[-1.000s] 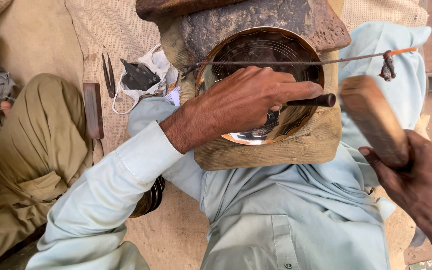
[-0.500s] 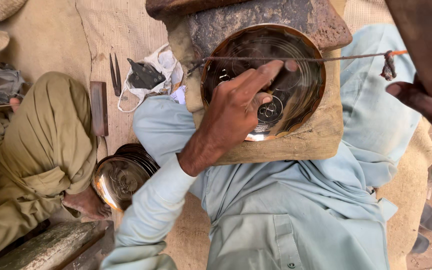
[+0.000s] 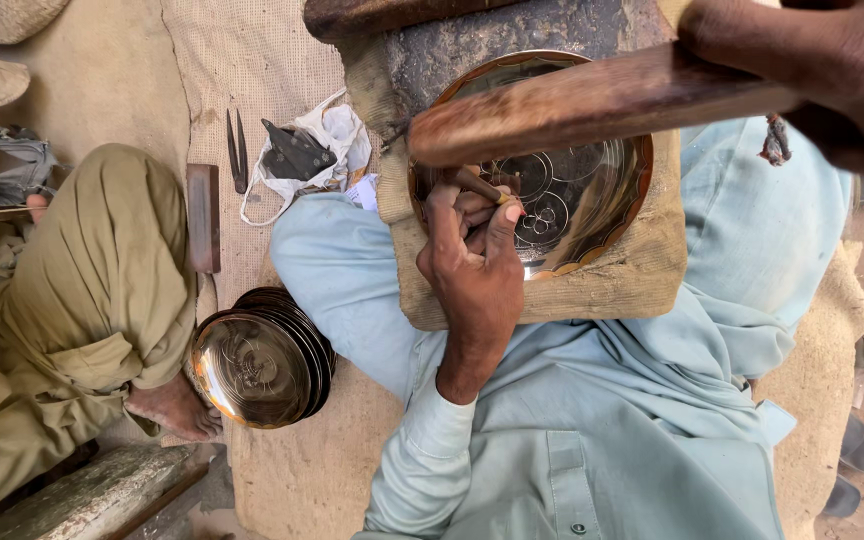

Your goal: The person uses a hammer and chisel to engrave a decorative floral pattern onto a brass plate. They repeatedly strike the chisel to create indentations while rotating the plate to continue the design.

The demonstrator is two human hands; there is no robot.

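I see my left hand point(image 3: 474, 262) resting on the lower left part of the brass plate point(image 3: 592, 205), fingers pinched shut around a small chisel point(image 3: 480, 186) whose dark shaft runs up and left from its tip, the tip itself set on the engraved circles just left of the plate's centre. The plate lies flat on a burlap-covered block point(image 3: 642, 280) across my lap, directly ahead of me. My right hand point(image 3: 820, 75) is clamped around the handle end of a wooden mallet point(image 3: 592, 105) at the upper right, and the mallet's long axis runs nearly level from right to left, dipping slightly, so its blunt far end hangs just above and a little left of the chisel's top. That end and the chisel head look close but apart; I cannot tell the gap exactly. Off to my left a stack of plates point(image 3: 262, 368) sits on the ground beside another person's foot point(image 3: 174, 408).
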